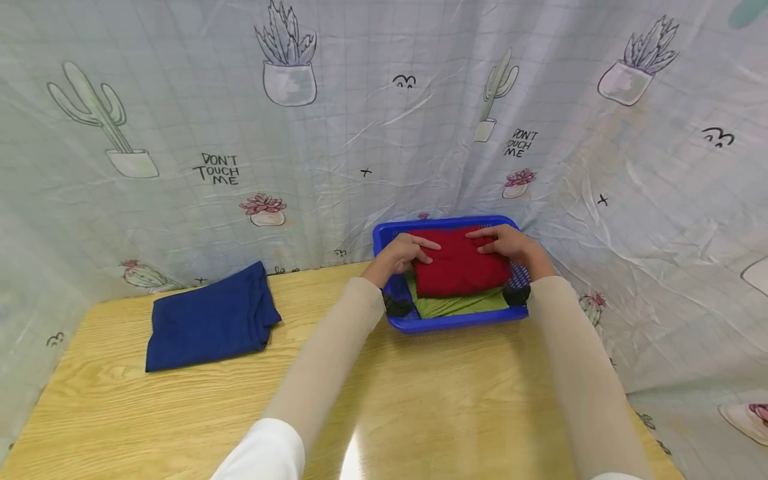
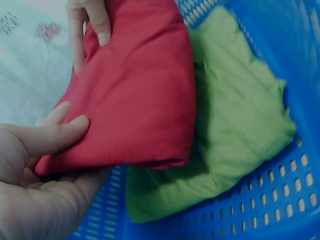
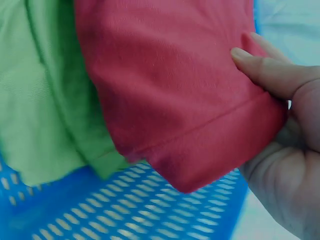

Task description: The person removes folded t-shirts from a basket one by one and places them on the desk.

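A folded red cloth (image 1: 459, 267) is held between both hands over the blue plastic basket (image 1: 456, 325). My left hand (image 2: 45, 165) grips its left side, thumb on top and fingers beneath. On the opposite side my right hand (image 3: 285, 115) pinches the red cloth the same way, the thumb lying over the fabric. Beneath it a folded green cloth (image 2: 235, 110) lies in the basket, partly covered by the red one. In the head view the hands reach in over the basket's left and right ends.
A folded dark blue cloth (image 1: 207, 320) lies on the left of the wooden table (image 1: 420, 400). A pale curtain printed with cacti (image 1: 360, 133) hangs right behind the basket and along the table's right side. Black bands (image 1: 396, 305) sit at the wrists.
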`<state>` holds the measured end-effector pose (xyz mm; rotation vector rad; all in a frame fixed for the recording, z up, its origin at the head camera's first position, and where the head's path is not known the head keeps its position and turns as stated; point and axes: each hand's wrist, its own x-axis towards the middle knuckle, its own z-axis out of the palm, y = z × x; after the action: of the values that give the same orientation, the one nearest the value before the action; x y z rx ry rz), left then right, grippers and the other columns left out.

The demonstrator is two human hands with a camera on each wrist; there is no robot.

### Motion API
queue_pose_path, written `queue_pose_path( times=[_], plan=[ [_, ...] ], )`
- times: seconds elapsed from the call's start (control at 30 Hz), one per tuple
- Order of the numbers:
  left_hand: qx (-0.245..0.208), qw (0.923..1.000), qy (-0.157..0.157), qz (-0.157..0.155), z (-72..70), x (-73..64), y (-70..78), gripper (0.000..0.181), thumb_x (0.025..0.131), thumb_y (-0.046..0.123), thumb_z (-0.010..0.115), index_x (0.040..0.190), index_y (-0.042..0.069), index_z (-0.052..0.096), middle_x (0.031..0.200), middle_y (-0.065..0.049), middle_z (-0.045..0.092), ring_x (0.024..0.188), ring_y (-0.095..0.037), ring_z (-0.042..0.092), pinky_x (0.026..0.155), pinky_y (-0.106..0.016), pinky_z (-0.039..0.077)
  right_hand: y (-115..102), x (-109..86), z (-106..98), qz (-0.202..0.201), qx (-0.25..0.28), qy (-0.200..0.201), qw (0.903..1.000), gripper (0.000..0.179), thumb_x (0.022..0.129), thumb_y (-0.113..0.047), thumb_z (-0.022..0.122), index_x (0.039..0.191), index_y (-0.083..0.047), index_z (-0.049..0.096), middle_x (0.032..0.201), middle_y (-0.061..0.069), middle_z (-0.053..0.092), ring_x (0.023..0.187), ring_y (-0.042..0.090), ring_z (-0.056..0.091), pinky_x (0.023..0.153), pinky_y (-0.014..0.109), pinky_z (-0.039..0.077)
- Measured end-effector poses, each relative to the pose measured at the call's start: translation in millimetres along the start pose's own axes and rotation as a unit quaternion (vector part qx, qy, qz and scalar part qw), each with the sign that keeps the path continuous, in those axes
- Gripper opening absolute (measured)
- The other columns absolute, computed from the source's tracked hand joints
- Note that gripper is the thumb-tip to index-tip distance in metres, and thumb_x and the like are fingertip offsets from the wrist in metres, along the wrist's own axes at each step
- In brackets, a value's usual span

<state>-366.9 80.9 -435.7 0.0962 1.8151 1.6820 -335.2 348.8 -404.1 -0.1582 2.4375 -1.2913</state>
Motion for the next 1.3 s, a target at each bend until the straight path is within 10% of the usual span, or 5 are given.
queue_pose_path(
  times=[0.13,0.43,0.67,0.87,1.3],
  plan=[
    [0.008,0.9994,0.02,0.028,1.6,-11.6,6.1,0.043,0.085,-0.013,0.072,0.12,0.012,0.078,0.094,-0.006,0.071,0.052,-0.008,0.044,0.05,-0.02,0.039,-11.1,-8.5,-9.0,-0.03,-0.01,0.018,0.9993,0.051,0.099,0.002,0.061,0.149,-0.001,0.05,0.155,0.026,0.038,0.127,0.033,0.047,0.074,0.021,0.052],
    [0.035,0.9945,0.006,0.098,-10.1,-53.9,19.2,0.043,0.088,-0.012,0.07,0.124,0.01,0.075,0.146,-0.007,0.049,0.085,-0.013,0.061,0.073,-0.027,0.054,-41.5,-29.9,-6.2,-0.084,-0.032,0.039,0.9952,0.05,0.101,-0.004,0.062,0.149,-0.003,0.051,0.154,0.025,0.042,0.124,0.025,0.047,0.079,0.017,0.049],
    [0.145,0.9694,0.055,0.19,-29.7,-86.7,11.9,0.04,0.087,-0.007,0.074,0.121,0.013,0.078,0.147,-0.007,0.052,0.103,-0.009,0.05,0.063,-0.022,0.045,-71.7,-42.0,19.6,-0.128,-0.107,0.097,0.9812,0.045,0.099,-0.008,0.066,0.143,-0.015,0.061,0.15,0.021,0.05,0.132,0.028,0.046,0.079,0.017,0.043],
    [0.167,0.953,0.056,0.246,-41.1,-114.6,1.6,0.04,0.087,-0.005,0.075,0.123,0.013,0.077,0.14,-0.006,0.06,0.133,-0.019,0.049,0.082,-0.023,0.051,-82.5,-49.1,35.5,-0.146,-0.159,0.13,0.9677,0.046,0.099,-0.013,0.068,0.143,-0.023,0.062,0.149,0.016,0.053,0.128,0.027,0.051,0.081,0.026,0.043],
    [0.154,0.9531,0.064,0.253,-63.0,-167.7,1.3,0.039,0.09,0.002,0.075,0.126,0.019,0.075,0.137,0.0,0.061,0.116,-0.018,0.055,0.073,-0.025,0.051,-113.9,-71.7,62.4,-0.229,-0.131,0.131,0.9556,0.046,0.098,-0.012,0.069,0.143,-0.022,0.062,0.138,0.014,0.061,0.089,0.021,0.056,0.064,0.023,0.045]
  ],
)
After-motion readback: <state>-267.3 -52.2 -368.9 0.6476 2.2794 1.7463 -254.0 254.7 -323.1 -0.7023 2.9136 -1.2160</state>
